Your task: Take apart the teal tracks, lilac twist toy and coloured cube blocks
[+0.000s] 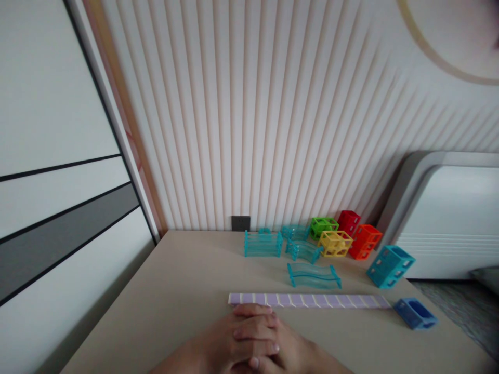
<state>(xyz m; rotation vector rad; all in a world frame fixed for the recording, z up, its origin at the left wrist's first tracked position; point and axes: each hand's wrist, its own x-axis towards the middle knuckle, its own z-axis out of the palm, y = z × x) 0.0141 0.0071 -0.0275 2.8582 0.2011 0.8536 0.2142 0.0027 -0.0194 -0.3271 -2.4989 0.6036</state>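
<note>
My left hand (221,342) and my right hand (289,343) are clasped at the table's near edge, fingers interlaced and closed, with no object showing between them. Just beyond the knuckles lies a long lilac strip (312,300) divided by white lines; whether the fingers touch it I cannot tell. Farther back are translucent teal track pieces: a wavy one (315,276), a straight one (263,244) and a curved one (304,250). Hollow blocks stand to the right: blue (416,313), teal (391,266), orange (365,241), yellow (335,243), green (323,227) and red (348,222).
The beige table (187,280) reaches back to a ribbed wall (249,114) with a black socket (240,223). A white cabinet (50,104) stands at the left. Beyond the table's right edge is a pale headboard-like panel (448,218).
</note>
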